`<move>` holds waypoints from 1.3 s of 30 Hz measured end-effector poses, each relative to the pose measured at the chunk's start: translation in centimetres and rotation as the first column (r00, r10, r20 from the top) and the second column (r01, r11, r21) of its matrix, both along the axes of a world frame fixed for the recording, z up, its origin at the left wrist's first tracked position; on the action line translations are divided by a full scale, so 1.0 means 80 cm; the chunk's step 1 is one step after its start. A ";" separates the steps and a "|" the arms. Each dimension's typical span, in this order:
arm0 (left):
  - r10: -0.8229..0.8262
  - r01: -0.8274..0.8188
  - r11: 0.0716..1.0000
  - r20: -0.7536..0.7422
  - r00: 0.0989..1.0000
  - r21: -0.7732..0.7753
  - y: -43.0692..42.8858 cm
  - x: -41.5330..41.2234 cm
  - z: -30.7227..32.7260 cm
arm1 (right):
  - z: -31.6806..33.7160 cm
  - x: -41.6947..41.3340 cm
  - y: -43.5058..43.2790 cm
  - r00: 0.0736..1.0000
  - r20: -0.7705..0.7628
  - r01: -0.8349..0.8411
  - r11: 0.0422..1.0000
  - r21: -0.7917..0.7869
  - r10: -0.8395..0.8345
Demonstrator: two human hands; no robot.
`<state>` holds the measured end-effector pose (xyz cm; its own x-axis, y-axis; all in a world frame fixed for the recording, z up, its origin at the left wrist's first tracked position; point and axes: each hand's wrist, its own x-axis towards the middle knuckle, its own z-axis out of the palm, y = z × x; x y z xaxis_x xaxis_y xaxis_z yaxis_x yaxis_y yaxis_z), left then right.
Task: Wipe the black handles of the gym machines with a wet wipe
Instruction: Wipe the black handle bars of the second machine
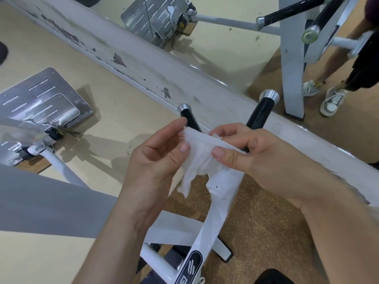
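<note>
1. Left hand [158, 150] is pinching the left edge of the wet wipe [200, 158] between thumb and fingertips, above the white machine frame [207, 234].
2. Wipe is hanging between both hands, not touching a handle.
3. Left black handle [189, 119] and right black handle [261, 114] are lying just beyond the wipe, long axes running up and away; each hand nearer its own.
4. Right hand [254, 152] is gripping the wipe's right edge.
5. Frame logo unreadable.

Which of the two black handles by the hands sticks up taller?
The right handle, above the right hand. Its silver cap sits higher and looks larger than that of the left handle.
</note>
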<state>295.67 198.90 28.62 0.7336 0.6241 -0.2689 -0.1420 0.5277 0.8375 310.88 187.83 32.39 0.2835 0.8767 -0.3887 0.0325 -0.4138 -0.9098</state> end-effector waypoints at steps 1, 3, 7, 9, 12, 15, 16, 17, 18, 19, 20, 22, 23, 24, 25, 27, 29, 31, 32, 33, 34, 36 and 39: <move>-0.057 0.057 0.998 -0.006 0.998 -0.037 0.000 0.001 -0.001 | -0.002 -0.002 0.000 0.999 -0.045 0.012 1.000 0.018 -0.011; -0.166 0.164 0.982 -0.014 0.986 -0.090 -0.002 0.005 -0.005 | -0.006 -0.004 0.002 0.994 -0.098 0.062 0.997 0.042 -0.057; -0.074 0.067 0.996 -0.102 0.992 -0.067 0.001 0.014 -0.020 | -0.012 0.004 0.005 0.976 -0.153 0.156 0.988 0.007 -0.153; -0.030 0.030 1.000 -0.138 0.990 -0.003 0.009 0.022 -0.021 | -0.014 0.012 0.009 0.967 -0.146 0.209 0.978 -0.006 -0.208; 0.003 -0.010 0.996 -0.072 0.997 -0.087 0.018 0.032 -0.022 | -0.019 0.019 0.022 0.838 -0.364 0.432 0.902 -0.015 -0.408; -0.002 0.010 0.977 0.038 0.999 -0.211 0.014 0.035 -0.023 | -0.031 0.018 0.033 0.551 -0.557 0.663 0.731 -0.159 -0.621; -0.020 0.037 0.976 0.083 0.996 -0.216 0.011 0.034 -0.025 | -0.034 0.015 0.035 0.507 -0.556 0.693 0.695 -0.191 -0.659; -0.048 0.069 0.979 0.113 0.992 -0.191 0.009 0.032 -0.027 | -0.037 0.012 0.036 0.491 -0.551 0.704 0.680 -0.205 -0.675; -0.089 0.101 0.987 0.101 0.991 -0.125 0.007 0.030 -0.028 | -0.038 0.010 0.035 0.499 -0.548 0.700 0.685 -0.201 -0.671; -0.129 0.130 0.991 0.024 0.991 -0.014 0.006 0.027 -0.028 | -0.039 0.008 0.033 0.530 -0.530 0.685 0.703 -0.191 -0.662; -0.136 0.149 0.981 -0.111 0.985 0.127 0.005 0.024 -0.028 | -0.039 0.008 0.031 0.585 -0.489 0.658 0.731 -0.180 -0.647; -0.027 0.178 0.909 -0.374 0.927 0.376 0.004 0.020 -0.030 | -0.039 0.012 0.025 0.754 -0.331 0.550 0.821 -0.152 -0.567; 0.043 0.187 0.867 -0.443 0.896 0.462 0.002 0.018 -0.031 | -0.038 0.014 0.024 0.856 -0.197 0.454 0.877 -0.159 -0.479; 0.101 0.193 0.826 -0.477 0.873 0.529 0.001 0.016 -0.032 | -0.038 0.014 0.023 0.937 -0.026 0.338 0.922 -0.189 -0.349; 0.147 0.201 0.787 -0.493 0.857 0.583 0.001 0.015 -0.031 | -0.037 0.011 0.024 0.967 0.154 0.234 0.943 -0.236 -0.202; 0.204 0.201 0.723 -0.483 0.851 0.661 -0.002 0.012 -0.034 | -0.035 0.005 0.030 0.884 0.467 0.134 0.952 -0.274 0.009; 0.225 0.160 0.720 -0.444 0.867 0.676 -0.006 0.010 -0.041 | -0.034 0.003 0.036 0.751 0.647 0.041 0.968 -0.249 0.135; 0.262 0.115 0.726 -0.427 0.865 0.678 -0.012 0.012 -0.049 | -0.038 0.008 0.040 0.655 0.723 -0.026 0.963 -0.268 0.219; 0.299 0.111 0.705 -0.436 0.849 0.700 -0.015 0.014 -0.054 | -0.042 0.011 0.042 0.636 0.733 -0.038 0.958 -0.283 0.242; 0.340 0.118 0.674 -0.448 0.827 0.729 -0.017 0.014 -0.059 | -0.045 0.013 0.042 0.639 0.728 -0.039 0.955 -0.292 0.249; 0.371 0.141 0.648 -0.472 0.800 0.749 -0.019 0.013 -0.066 | -0.047 0.013 0.043 0.662 0.710 -0.028 0.955 -0.295 0.239; 0.370 0.258 0.633 -0.577 0.728 0.730 -0.020 0.011 -0.074 | -0.048 0.010 0.044 0.699 0.680 -0.001 0.952 -0.308 0.221; 0.361 0.380 0.603 -0.666 0.653 0.701 -0.023 0.009 -0.077 | -0.047 0.008 0.049 0.674 0.690 -0.010 0.937 -0.348 0.263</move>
<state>296.35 197.09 22.50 0.5405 0.8327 -0.1199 0.6564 -0.3283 0.6793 311.56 191.72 28.63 0.4693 0.8081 -0.3561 0.6980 -0.5864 -0.4110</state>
